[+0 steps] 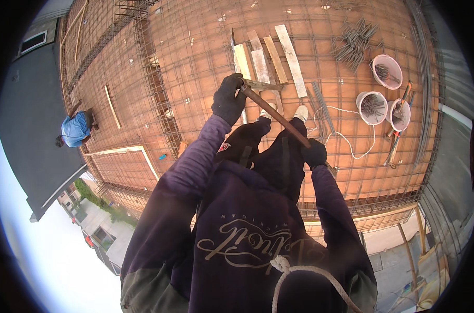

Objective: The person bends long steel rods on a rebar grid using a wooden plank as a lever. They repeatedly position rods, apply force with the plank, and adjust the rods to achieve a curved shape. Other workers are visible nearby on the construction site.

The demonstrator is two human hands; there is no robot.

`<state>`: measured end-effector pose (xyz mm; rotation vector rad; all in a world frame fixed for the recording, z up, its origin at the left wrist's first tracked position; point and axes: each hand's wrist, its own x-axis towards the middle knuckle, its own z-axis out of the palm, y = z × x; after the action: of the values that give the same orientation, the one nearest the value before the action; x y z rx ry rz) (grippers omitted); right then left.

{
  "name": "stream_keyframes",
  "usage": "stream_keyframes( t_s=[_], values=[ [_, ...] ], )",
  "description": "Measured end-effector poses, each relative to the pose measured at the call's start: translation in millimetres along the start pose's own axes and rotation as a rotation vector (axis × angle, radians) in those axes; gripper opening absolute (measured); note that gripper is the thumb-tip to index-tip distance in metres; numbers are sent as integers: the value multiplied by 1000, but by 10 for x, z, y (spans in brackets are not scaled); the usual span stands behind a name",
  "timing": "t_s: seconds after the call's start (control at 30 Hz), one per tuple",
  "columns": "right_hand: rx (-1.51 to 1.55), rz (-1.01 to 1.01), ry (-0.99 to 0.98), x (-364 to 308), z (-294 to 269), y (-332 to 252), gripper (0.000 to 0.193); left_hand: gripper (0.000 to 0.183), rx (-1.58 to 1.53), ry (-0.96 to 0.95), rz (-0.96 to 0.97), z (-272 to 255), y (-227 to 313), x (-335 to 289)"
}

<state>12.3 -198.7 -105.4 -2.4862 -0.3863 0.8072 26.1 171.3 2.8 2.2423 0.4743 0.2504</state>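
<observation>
I hold a long brown wooden-handled tool (279,118) slantwise in front of my legs. A flat, narrow metal head sticks out sideways at its upper end; its exact kind is unclear. My left hand (229,99), in a dark glove, is closed round the tool near that head. Lower down the handle, my right hand (314,154), gloved too, grips the other end. Just beyond my feet lie several boards, among them a pale plank (291,60) and a narrower wooden strip (275,59).
Rebar mesh covers the orange-brown deck (205,57) I stand on. To the right are a pink bucket (387,72), two white buckets (371,108) holding metal pieces and tools, a white rope (352,146) and a pile of bent bars (356,43). A person in blue (75,129) bends at far left.
</observation>
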Motion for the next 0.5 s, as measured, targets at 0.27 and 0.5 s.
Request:
stream_keyframes(
  t_s=[0.27, 0.5],
  values=[
    [-16, -15, 20, 268, 260, 122, 21, 31, 42, -13, -4, -36, 22, 43],
    [55, -87, 107, 163, 185, 163, 28, 27, 84, -28, 59, 7, 92, 27]
  ],
)
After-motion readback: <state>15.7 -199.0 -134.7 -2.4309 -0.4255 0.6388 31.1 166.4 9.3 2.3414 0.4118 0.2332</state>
